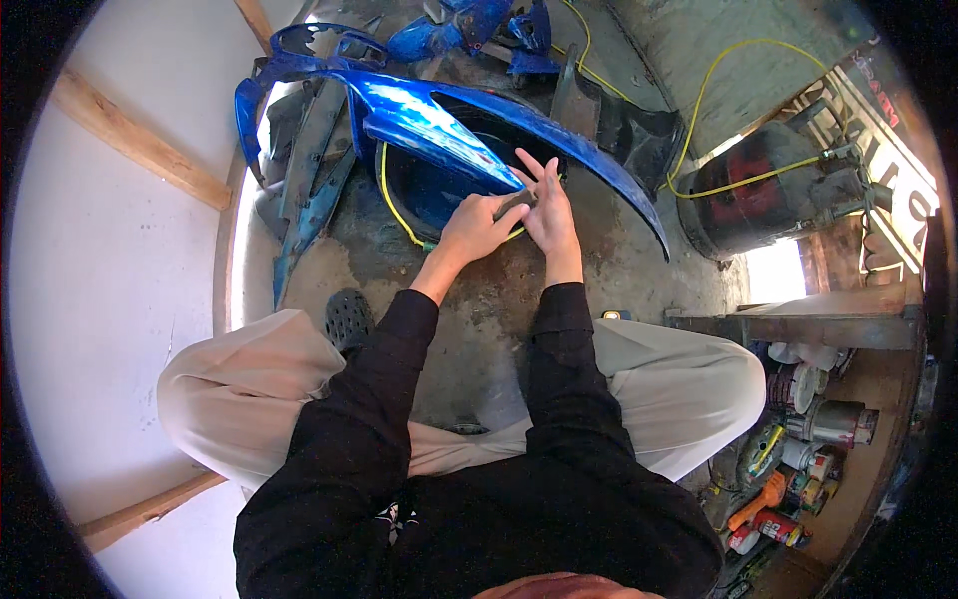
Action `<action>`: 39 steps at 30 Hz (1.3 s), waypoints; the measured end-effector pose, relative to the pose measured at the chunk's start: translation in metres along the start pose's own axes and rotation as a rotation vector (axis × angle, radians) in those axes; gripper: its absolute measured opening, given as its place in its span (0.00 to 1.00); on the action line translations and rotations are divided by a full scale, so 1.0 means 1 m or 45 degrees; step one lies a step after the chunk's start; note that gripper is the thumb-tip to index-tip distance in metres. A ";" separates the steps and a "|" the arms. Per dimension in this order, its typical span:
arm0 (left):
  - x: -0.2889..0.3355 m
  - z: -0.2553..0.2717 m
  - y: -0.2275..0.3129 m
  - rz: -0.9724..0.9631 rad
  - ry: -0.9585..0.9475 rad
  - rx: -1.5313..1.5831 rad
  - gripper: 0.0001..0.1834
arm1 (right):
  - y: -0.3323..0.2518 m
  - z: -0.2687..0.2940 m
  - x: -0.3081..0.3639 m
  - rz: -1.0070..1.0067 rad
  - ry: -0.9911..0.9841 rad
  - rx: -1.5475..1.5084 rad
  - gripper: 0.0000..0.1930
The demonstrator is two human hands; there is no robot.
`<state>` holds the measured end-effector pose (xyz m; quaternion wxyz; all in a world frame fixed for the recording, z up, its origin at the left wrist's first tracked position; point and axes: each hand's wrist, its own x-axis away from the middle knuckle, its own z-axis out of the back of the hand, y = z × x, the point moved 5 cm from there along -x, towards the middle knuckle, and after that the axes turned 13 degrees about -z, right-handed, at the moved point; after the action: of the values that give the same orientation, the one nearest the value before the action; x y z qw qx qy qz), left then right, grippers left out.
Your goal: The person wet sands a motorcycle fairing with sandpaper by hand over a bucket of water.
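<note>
A glossy blue motorcycle body panel (424, 125) lies over a dark basin (419, 195), its narrow tip pointing toward me. At that tip, my left hand (477, 228) is closed, its fingers pinching a small dark grey piece (516, 204) that looks like folded sandpaper. Right beside it is my right hand (549, 210), palm turned up and fingers spread near the panel's tip and the grey piece. Whether the right fingers also touch the panel is hard to make out. A long curved blue arm (599, 165) of the bodywork sweeps to the right beyond my hands.
More blue panels (449, 30) and dark plastic parts (619, 115) lie at the back. A dark compressor tank (758, 185) with a yellow hose (714, 75) stands at right. Cans crowd a wooden shelf (828, 329) at lower right. A white wall (120, 260) borders the left.
</note>
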<state>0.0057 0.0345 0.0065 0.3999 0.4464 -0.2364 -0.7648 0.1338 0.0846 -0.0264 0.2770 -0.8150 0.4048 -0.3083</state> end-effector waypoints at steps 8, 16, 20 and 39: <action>0.003 0.008 -0.008 0.144 0.237 -0.012 0.19 | -0.001 -0.005 0.002 0.000 0.006 -0.002 0.41; 0.001 0.004 -0.006 0.096 0.280 0.066 0.19 | 0.000 0.000 -0.001 0.024 -0.038 -0.007 0.42; 0.002 0.004 -0.008 0.038 0.152 0.124 0.19 | -0.001 -0.007 0.004 -0.007 0.023 -0.030 0.42; 0.002 0.003 -0.006 0.140 0.125 0.046 0.21 | -0.002 -0.004 0.004 0.021 -0.003 0.027 0.41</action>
<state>-0.0003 0.0367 0.0029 0.4441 0.4768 -0.2547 -0.7145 0.1339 0.0820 -0.0210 0.2886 -0.8091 0.4080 -0.3093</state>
